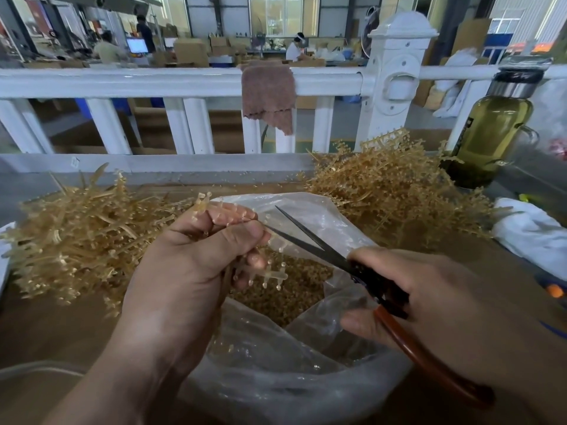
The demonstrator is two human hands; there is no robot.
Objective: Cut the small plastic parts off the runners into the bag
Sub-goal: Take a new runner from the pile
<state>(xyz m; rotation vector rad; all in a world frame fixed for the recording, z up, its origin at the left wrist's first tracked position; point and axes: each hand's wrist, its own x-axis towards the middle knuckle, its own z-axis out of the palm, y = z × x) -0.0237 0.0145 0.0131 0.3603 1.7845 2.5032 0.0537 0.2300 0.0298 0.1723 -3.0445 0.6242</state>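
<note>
Bag point(260, 372) sits nearest, at 6 o'clock, mouth open upward, with loose cut parts point(294, 289) heaped inside. Both hands work over that mouth.

Left hand point(184, 271) at 9 o'clock of the bag, fingers curled, thumb pinching a runner point(273, 274). Right hand point(429, 296) at 3 o'clock, wrapped round the scissors point(319, 250) handles. Blades are spread apart, tips aimed to 10 o'clock; the lower tip is just beside the left thumb, the upper one free over the bag's far wall.

Runner: over the bag, mostly hidden in the fist. One end pokes out above the fingers at 12 o'clock, the other below the thumb toward 5 o'clock, so its long axis looks to run about 11 to 5. Small stubs with parts point right, toward the blades.

Step in hand, judged: snipping parts off this runner. To do it well:
- keep the cut point above the bag mouth so parts drop in
- feed the stubs deep between the blades, near the pivot
- cut close to each part
- keep thumb clear of the lower tip

Behind, at 10 o'clock, a pile of bare runners point(76, 234). At 1 o'clock, a bushy pile of uncut runners point(392, 191). Further right, a bottle point(487, 130). Farthest, a white railing point(153, 81) with a cloth point(267, 96) draped over it.
</note>
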